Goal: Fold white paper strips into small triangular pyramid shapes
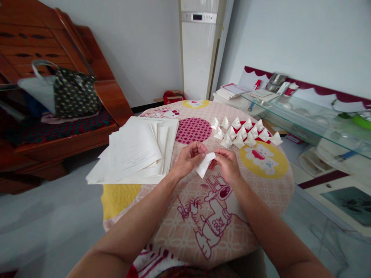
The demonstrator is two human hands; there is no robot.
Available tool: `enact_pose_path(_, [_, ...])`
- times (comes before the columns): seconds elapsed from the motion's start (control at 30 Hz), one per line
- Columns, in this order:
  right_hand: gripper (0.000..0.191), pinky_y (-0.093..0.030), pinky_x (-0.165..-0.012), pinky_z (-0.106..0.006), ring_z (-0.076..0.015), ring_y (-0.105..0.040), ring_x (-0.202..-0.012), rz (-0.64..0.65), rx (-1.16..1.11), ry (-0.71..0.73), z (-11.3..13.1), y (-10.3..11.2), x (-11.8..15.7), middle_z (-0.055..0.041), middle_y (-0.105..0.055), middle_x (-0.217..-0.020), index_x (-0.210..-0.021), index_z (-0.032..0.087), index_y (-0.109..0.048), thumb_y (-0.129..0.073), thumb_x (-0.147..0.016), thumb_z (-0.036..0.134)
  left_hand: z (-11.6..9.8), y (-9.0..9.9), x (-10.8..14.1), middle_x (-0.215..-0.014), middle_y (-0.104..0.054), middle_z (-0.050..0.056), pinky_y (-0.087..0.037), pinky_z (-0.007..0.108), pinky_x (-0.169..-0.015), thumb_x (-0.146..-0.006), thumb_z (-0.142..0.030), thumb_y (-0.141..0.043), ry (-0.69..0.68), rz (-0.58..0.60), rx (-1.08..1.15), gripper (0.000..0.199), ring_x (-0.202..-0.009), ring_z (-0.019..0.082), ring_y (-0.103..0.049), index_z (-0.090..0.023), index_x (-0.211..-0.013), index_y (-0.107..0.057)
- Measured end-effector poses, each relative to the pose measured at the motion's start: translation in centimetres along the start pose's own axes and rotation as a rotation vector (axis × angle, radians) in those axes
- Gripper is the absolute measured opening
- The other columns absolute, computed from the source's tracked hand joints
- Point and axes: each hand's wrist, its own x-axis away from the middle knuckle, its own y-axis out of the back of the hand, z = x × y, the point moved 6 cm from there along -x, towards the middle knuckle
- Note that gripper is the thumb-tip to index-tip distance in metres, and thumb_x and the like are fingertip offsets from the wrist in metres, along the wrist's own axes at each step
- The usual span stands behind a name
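Observation:
Between my hands, above the middle of the round table, is a small folded white paper with a point hanging down. My left hand pinches its left upper edge. On the other side, my right hand grips the upper right part, fingers curled behind it. Several folded white paper shapes stand in rows beyond my right hand. A loose stack of white sheets lies to the left of my hands, the top one bearing faint print.
A patterned cloth covers the round table. Along the right runs a glass shelf with cups and papers. A wooden bench holding a dark patterned bag stands at left. Behind the table is a tall white appliance.

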Motion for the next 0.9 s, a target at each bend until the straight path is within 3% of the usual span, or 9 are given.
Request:
enact_pose_path(0.33, [0.014, -0.037, -0.033, -0.022, -0.0147, -0.058, -0.036, -0.018, -0.109, -0.080, -0.84, 0.24, -0.07, -0.0006, -0.064, -0.046, -0.064, 0.018, -0.069, -0.063, -0.068, 0.030, 0.34, -0.32, 0.00, -0.074, -0.059, -0.001, -0.037, 0.021, -0.054, -0.080, -0.037, -0.081, 0.028, 0.027, 0.024, 0.031, -0.061, 0.008, -0.052, -0.016, -0.092, -0.061])
enact_pose_path(0.53, [0.036, -0.033, -0.030, -0.020, -0.0136, -0.058, -0.036, 0.039, -0.118, -0.129, -0.43, -0.12, -0.12, -0.0023, -0.065, -0.049, -0.063, 0.018, -0.066, -0.072, -0.073, 0.053, 0.40, 0.04, -0.01, -0.074, -0.059, -0.001, -0.036, 0.021, -0.055, -0.080, -0.036, -0.080, 0.023, 0.003, 0.002, 0.031, -0.062, 0.008, -0.051, -0.015, -0.093, -0.062])
enact_pose_path(0.7, [0.028, -0.035, -0.032, -0.019, -0.0116, -0.056, -0.036, 0.066, -0.087, -0.143, -0.37, -0.04, -0.10, 0.0006, -0.064, -0.048, -0.064, 0.018, -0.067, -0.084, -0.064, 0.041, 0.56, 0.09, 0.01, -0.074, -0.058, -0.001, -0.035, 0.022, -0.054, -0.081, -0.036, -0.080, 0.046, 0.008, 0.020, 0.031, -0.062, 0.008, -0.050, -0.015, -0.093, -0.062])
enact_pose_path(0.9, [0.027, -0.028, -0.032, -0.019, -0.0088, -0.049, -0.031, 0.073, -0.108, -0.170, -0.85, 0.37, 0.02, 0.0027, -0.060, -0.042, -0.060, 0.019, -0.063, -0.081, -0.067, 0.038, 0.80, -0.08, -0.02, -0.073, -0.057, -0.002, -0.034, 0.021, -0.054, -0.078, -0.036, -0.083, 0.072, 0.014, 0.087, 0.032, -0.060, 0.007, -0.049, -0.016, -0.091, -0.061])
